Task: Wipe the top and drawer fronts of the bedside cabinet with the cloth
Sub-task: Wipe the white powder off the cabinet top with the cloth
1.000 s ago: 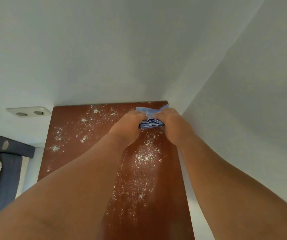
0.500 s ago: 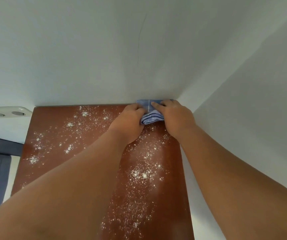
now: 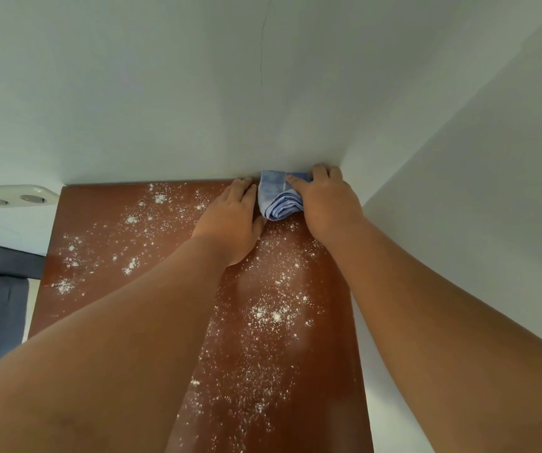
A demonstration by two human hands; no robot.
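While folded cloth lies between both hands' fingers

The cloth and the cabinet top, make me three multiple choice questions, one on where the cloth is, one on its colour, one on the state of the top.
1. Where on the cabinet top is the cloth?
A. far right corner by the walls
B. near left corner
C. hanging off the front edge

2. What colour is the cloth?
A. red
B. blue
C. yellow

3. What state is the top in?
A. spotless
B. soaked with water
C. strewn with white powder

Answers:
1 A, the cloth lies in the corner where the two walls meet, between the left hand and the right hand.
2 B, its folds show light blue.
3 C, white powder lies across most of the brown surface.
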